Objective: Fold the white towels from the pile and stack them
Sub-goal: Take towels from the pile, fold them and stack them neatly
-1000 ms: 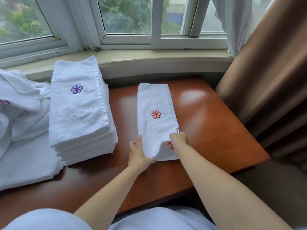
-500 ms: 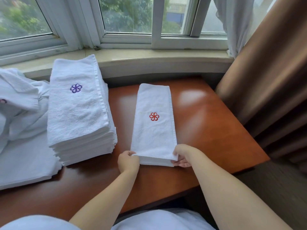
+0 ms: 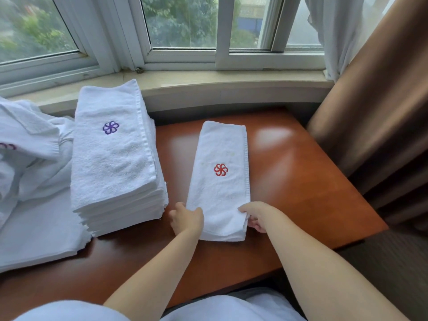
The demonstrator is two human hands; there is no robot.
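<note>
Fingers of left hand (image 3: 186, 218) and right hand (image 3: 257, 216) pinch the near corners of the folded towel (image 3: 220, 181), which lies flat on the table (image 3: 301, 181). Bare wood to its right; stack (image 3: 113, 154) just left. Red pinwheel logo on the towel, purple on the stack, no text.

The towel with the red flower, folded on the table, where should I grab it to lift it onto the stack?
Grip the folded red-flower towel at its near end, one hand on each long edge, as the left hand and right hand sit now. It lies flat and narrow, layers open at the near edge, so pinching both sides keeps the folds together.
</note>
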